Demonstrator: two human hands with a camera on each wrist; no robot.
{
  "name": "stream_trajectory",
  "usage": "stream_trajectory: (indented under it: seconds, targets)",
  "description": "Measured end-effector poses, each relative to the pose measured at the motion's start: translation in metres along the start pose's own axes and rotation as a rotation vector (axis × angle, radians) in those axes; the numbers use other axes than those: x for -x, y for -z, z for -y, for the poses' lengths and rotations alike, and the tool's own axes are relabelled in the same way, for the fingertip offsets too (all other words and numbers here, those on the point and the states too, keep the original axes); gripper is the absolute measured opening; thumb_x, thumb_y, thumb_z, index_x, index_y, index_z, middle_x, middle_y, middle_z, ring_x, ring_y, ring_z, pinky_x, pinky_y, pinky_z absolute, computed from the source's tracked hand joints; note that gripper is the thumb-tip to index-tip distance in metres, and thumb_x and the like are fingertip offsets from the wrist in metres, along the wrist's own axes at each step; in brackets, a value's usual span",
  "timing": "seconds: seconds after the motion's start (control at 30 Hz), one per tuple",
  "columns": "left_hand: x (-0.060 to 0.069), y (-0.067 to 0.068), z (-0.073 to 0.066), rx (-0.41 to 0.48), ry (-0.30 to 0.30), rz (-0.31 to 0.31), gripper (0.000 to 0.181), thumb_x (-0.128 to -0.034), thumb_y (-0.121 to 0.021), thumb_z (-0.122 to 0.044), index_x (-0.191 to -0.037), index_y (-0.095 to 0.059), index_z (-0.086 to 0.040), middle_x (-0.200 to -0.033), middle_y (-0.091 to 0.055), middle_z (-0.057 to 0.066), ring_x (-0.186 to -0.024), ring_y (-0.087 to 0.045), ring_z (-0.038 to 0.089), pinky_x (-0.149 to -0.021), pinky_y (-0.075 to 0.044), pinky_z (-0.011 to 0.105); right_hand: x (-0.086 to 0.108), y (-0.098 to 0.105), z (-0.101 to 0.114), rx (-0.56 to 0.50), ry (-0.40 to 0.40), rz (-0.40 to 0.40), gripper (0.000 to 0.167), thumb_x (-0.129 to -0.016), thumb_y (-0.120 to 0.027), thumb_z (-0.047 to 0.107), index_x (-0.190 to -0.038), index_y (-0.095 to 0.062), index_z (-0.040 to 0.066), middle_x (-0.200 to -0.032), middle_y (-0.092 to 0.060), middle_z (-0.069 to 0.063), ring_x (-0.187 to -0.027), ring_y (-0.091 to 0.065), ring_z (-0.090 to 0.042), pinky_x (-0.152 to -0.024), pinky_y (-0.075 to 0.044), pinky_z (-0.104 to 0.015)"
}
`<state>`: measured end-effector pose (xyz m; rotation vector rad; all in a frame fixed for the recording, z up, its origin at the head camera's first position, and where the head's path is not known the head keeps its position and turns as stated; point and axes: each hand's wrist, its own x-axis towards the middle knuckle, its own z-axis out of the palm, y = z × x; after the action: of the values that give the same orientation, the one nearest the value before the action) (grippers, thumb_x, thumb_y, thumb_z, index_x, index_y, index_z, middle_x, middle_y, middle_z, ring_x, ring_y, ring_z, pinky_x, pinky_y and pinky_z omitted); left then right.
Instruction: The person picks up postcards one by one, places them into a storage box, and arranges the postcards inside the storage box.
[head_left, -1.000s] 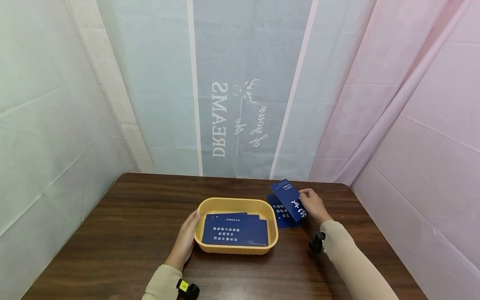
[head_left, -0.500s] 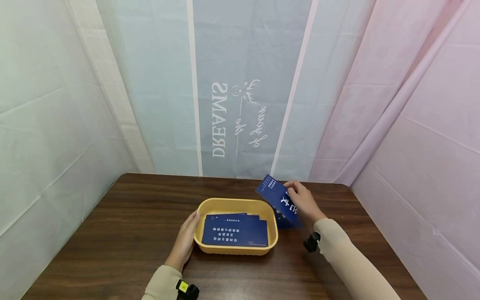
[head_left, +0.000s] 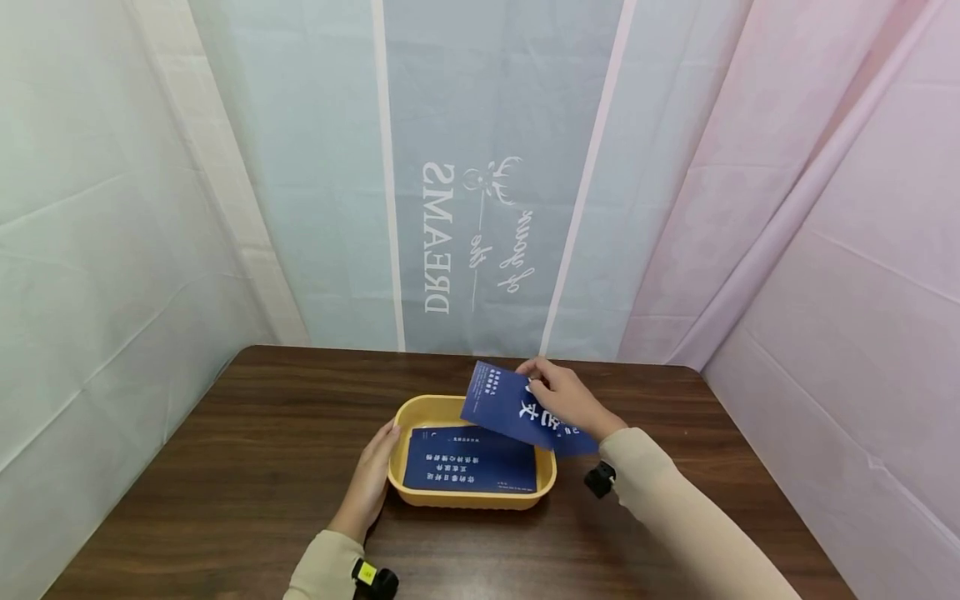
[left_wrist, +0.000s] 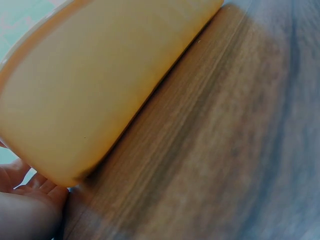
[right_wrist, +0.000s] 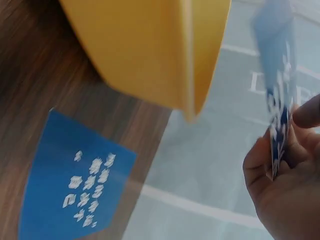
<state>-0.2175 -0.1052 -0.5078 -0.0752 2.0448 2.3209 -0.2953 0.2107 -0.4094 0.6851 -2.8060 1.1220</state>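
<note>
A yellow plastic tub [head_left: 472,501] stands on the table with several dark blue printed cards [head_left: 468,463] lying flat inside. My left hand [head_left: 366,482] holds the tub's left end, its fingertips at the rim. In the left wrist view, the fingers [left_wrist: 42,186] bend around the tub's corner. My right hand [head_left: 567,397] pinches a blue card [head_left: 497,402] with white lettering between thumb and fingers, tilted over the tub's right back corner. Another blue card [right_wrist: 80,182] lies on the table right of the tub, partly covered in the head view by the held card and hand.
The brown wooden table [head_left: 247,467] ends at a printed cloth backdrop [head_left: 480,250] behind the tub. White fabric [head_left: 112,292] hangs along the left side, pinkish fabric [head_left: 840,333] along the right. Each wrist carries a small black camera [head_left: 600,480].
My right hand has moved left with the card, from above the card on the table to over the tub's right side. The left hand and tub stay put.
</note>
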Motion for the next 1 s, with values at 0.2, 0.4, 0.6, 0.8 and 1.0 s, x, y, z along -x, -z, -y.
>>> stream_trajectory:
  seconds: [0.2,0.4,0.6,0.8,1.0]
  targets:
    - [0.001,0.001,-0.001,0.002,0.003,0.007,0.068,-0.1087,-0.041,-0.041,-0.157,-0.022,0.003,-0.161,-0.020,0.024,-0.148,-0.017,0.038,-0.119,-0.016,0.055,-0.006,-0.009,0.018,0.000,0.044,0.143,0.027,-0.104,-0.046,0.016,-0.126,-0.062,0.020,-0.096,-0.063,0.002,-0.080,-0.058,-0.016,-0.071,-0.048,-0.035]
    - [0.000,0.000,-0.001,0.005,0.006,0.004,0.068,-0.1088,-0.040,-0.041,-0.157,-0.022,0.003,-0.162,-0.020,0.024,-0.149,-0.017,0.038,-0.120,-0.016,0.054,-0.012,-0.019,0.028,0.019,0.089,0.298,0.029,-0.105,-0.043,0.012,-0.128,-0.060,0.018,-0.106,-0.064,0.003,-0.079,-0.059,-0.013,-0.072,-0.049,-0.034]
    - [-0.002,0.000,-0.002,0.007,0.020,-0.001,0.067,-0.1090,-0.040,-0.040,-0.157,-0.022,0.003,-0.162,-0.019,0.024,-0.149,-0.016,0.038,-0.119,-0.016,0.054,-0.019,-0.034,0.037,0.088,0.128,0.403,0.031,-0.105,-0.045,0.007,-0.130,-0.059,0.018,-0.127,-0.063,-0.002,-0.078,-0.057,-0.012,-0.071,-0.049,-0.032]
    - [-0.002,0.001,-0.001,0.009,0.016,0.007,0.068,-0.1085,-0.041,-0.041,-0.157,-0.022,0.003,-0.162,-0.018,0.024,-0.149,-0.016,0.039,-0.119,-0.016,0.055,-0.028,-0.046,0.044,0.102,0.135,0.444,0.030,-0.105,-0.046,0.006,-0.128,-0.060,0.018,-0.130,-0.063,-0.002,-0.086,-0.060,-0.013,-0.073,-0.051,-0.030]
    - [-0.001,0.001,-0.001,0.006,0.013,0.009,0.069,-0.1085,-0.041,-0.042,-0.157,-0.022,0.003,-0.162,-0.019,0.024,-0.148,-0.016,0.039,-0.119,-0.016,0.055,-0.035,-0.053,0.047,0.100,0.127,0.479,0.031,-0.105,-0.045,0.005,-0.127,-0.061,0.019,-0.127,-0.064,-0.003,-0.065,-0.054,-0.010,-0.062,-0.047,-0.026]
